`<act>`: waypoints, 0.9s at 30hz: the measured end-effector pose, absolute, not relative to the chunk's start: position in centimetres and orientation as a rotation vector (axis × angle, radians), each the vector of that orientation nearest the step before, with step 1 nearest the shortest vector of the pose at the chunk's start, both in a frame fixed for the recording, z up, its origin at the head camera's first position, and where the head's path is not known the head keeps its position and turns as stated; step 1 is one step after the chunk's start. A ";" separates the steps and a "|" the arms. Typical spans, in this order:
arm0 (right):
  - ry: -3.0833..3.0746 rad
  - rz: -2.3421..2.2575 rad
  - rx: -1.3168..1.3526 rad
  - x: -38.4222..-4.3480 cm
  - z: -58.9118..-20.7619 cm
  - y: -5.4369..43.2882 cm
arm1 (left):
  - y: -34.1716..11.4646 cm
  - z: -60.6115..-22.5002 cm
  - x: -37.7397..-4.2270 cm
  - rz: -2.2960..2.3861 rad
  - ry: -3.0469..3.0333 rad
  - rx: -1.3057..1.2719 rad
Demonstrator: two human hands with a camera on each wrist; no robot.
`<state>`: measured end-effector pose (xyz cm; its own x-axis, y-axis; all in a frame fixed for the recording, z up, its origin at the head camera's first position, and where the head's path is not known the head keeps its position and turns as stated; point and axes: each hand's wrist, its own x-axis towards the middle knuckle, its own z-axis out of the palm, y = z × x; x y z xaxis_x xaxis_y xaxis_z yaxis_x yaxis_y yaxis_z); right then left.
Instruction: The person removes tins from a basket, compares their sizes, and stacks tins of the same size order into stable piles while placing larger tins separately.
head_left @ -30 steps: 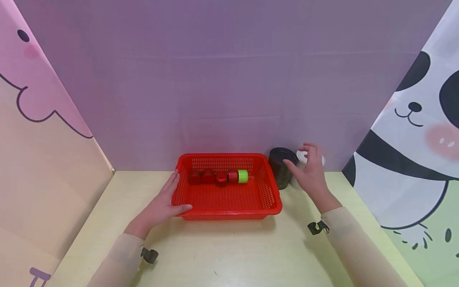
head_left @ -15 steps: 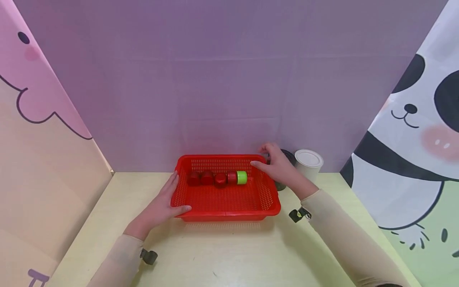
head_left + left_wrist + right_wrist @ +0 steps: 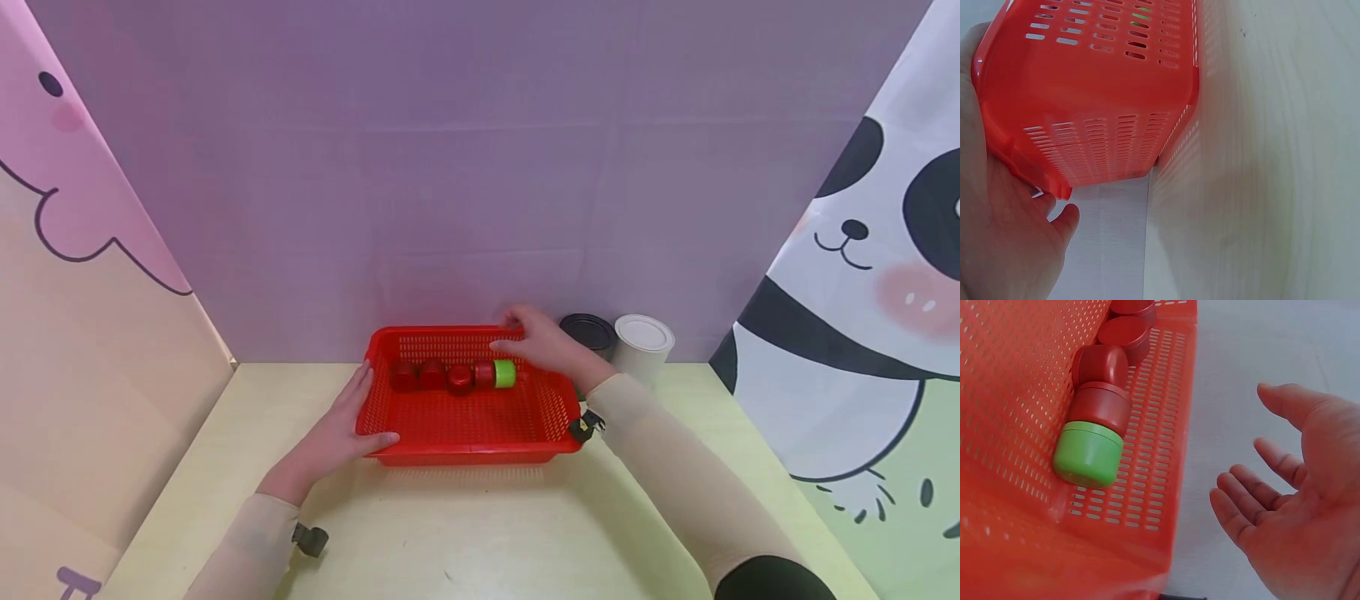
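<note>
A red perforated plastic basket (image 3: 465,457) sits on the table. My left hand (image 3: 333,437) holds its left end, with the thumb over the near rim and the fingers along the left rim. In the left wrist view, the rim lies against the palm. Several small rounded red containers (image 3: 459,380) and a green one (image 3: 505,374) lie in a row inside the basket. My right hand (image 3: 546,343) hovers over the basket's back right part, thumb and fingers apart. In the right wrist view, nothing is between its fingers, and the containers lie apart from it.
Right of the basket stand a dark can (image 3: 591,331) with a black lid and a white can (image 3: 643,340); the right forearm partly hides both. A purple backdrop (image 3: 480,183) rises behind the pale wooden table (image 3: 465,533). Cartoon-printed panels (image 3: 832,350) flank it.
My right hand has moved left from above the cans to over the basket's back right part. The left hand stays on the basket, and the containers keep their places.
</note>
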<state>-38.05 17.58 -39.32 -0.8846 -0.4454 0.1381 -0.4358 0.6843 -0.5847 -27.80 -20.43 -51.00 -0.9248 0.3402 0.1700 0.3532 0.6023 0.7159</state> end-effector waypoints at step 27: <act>2.805 -0.607 -0.672 -40.0 -44.4 16.7 | -20.6 -51.2 -27.8 -1.246 -2.788 -0.609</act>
<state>-40.04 16.74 -44.36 -0.8783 -0.4696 -0.0905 -0.3902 0.8131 -0.4320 -27.75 -20.56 -51.19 -0.9232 0.3391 0.1810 0.3611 0.6034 0.7110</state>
